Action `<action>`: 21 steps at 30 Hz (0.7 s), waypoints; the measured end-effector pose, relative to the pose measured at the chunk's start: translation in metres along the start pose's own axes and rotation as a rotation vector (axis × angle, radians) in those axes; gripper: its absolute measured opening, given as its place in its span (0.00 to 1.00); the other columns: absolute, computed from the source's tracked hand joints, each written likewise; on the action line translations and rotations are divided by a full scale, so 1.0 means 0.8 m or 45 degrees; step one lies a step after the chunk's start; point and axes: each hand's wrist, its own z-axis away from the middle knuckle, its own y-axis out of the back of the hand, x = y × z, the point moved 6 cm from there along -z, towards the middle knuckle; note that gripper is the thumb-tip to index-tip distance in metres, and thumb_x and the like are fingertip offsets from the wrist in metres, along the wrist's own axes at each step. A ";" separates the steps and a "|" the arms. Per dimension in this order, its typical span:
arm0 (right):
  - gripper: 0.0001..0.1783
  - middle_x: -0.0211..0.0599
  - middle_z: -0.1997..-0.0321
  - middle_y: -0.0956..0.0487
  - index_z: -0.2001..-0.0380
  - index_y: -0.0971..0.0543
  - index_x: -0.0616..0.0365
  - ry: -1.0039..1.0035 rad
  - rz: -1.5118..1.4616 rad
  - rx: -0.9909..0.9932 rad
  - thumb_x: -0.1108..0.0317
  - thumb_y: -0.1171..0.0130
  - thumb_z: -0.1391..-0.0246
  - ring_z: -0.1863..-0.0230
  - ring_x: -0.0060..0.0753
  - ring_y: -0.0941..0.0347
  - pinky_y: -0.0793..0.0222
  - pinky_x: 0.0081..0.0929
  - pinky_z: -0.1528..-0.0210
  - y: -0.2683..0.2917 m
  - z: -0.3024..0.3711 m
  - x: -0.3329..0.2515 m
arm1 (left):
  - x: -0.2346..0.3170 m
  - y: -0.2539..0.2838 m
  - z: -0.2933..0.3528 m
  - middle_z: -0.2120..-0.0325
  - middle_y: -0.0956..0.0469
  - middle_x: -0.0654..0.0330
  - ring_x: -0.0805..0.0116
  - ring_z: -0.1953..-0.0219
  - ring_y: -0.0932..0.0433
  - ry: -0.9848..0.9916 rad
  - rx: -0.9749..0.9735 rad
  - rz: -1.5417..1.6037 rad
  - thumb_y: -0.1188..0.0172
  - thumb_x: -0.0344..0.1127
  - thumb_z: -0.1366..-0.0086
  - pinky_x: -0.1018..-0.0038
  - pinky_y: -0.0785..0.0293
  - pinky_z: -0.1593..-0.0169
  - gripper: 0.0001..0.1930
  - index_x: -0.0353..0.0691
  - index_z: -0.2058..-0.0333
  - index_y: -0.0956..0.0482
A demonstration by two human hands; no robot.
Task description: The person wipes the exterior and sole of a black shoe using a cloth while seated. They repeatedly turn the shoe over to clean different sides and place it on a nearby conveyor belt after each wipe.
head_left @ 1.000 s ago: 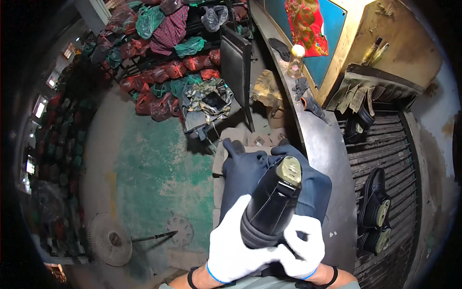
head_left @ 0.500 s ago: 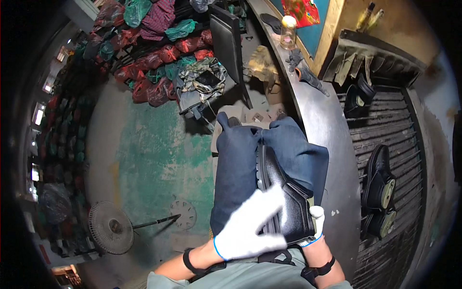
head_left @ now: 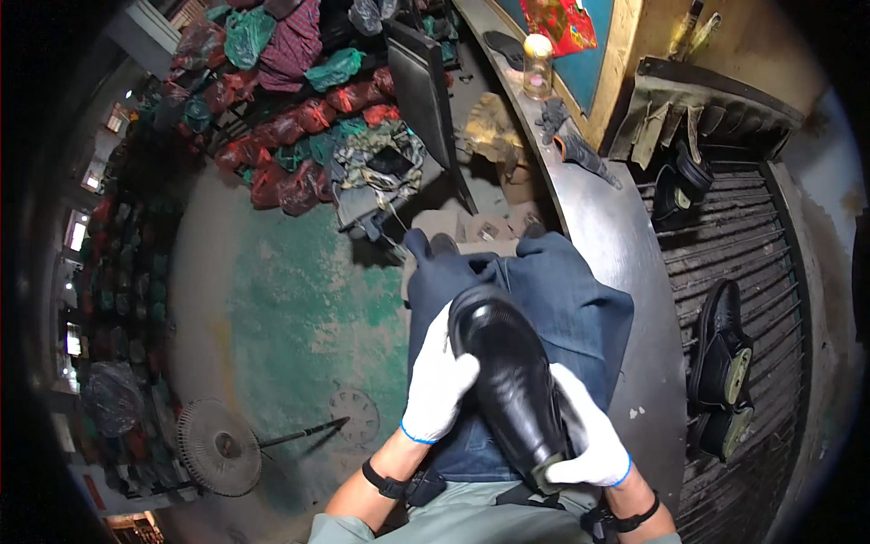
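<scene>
A shiny black leather shoe is held above my lap, its toe pointing away from me and slightly left, its upper facing up. My left hand, in a white glove with a blue cuff, grips the toe end along its left side, thumb on the upper. My right hand, gloved alike, wraps the right side near the heel and opening. Its fingers are partly hidden beneath the shoe. Under the shoe are my legs in dark blue trousers.
A metal ledge runs along my right, bearing a jar and a dark glove. Beyond it, black shoes rest on a slatted rack. A fan stands left; bagged goods and a chair are ahead.
The shoe has turned from lying on its side to upper facing up. My left hand has gone from spread flat over it to gripping the toe; my right hand now shows along its side.
</scene>
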 end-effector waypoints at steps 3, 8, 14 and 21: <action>0.75 0.58 0.13 0.44 0.15 0.50 0.66 0.296 0.215 0.125 0.50 0.12 0.54 0.14 0.56 0.45 0.51 0.47 0.14 -0.013 -0.035 -0.029 | 0.058 -0.002 0.013 0.33 0.23 0.52 0.62 0.35 0.21 0.093 -0.142 -0.136 0.11 0.37 0.46 0.64 0.25 0.29 0.57 0.34 0.23 0.36; 0.63 0.68 0.17 0.40 0.21 0.36 0.67 0.722 1.155 -0.006 0.43 0.17 0.50 0.17 0.74 0.43 0.43 0.60 0.19 -0.088 -0.098 -0.072 | 0.085 0.027 0.016 0.37 0.18 0.50 0.60 0.36 0.19 -0.098 -0.149 -0.631 0.12 0.34 0.50 0.63 0.21 0.32 0.53 0.37 0.26 0.29; 0.75 0.88 0.21 0.47 0.21 0.41 0.69 0.524 1.261 -0.159 0.29 0.19 0.59 0.22 1.00 0.50 0.52 0.85 0.23 -0.110 -0.030 0.022 | 0.063 0.080 0.055 0.38 0.18 0.50 0.63 0.38 0.18 -0.122 0.071 -0.272 0.19 0.37 0.34 0.66 0.23 0.32 0.42 0.33 0.27 0.29; 0.72 0.64 0.14 0.47 0.17 0.43 0.64 0.434 0.724 -0.227 0.46 0.16 0.59 0.14 0.68 0.50 0.52 0.54 0.14 -0.037 -0.037 0.008 | 0.088 0.041 -0.008 0.38 0.17 0.51 0.57 0.39 0.17 -0.273 -0.068 -0.705 0.47 0.50 0.15 0.62 0.26 0.30 0.28 0.33 0.31 0.23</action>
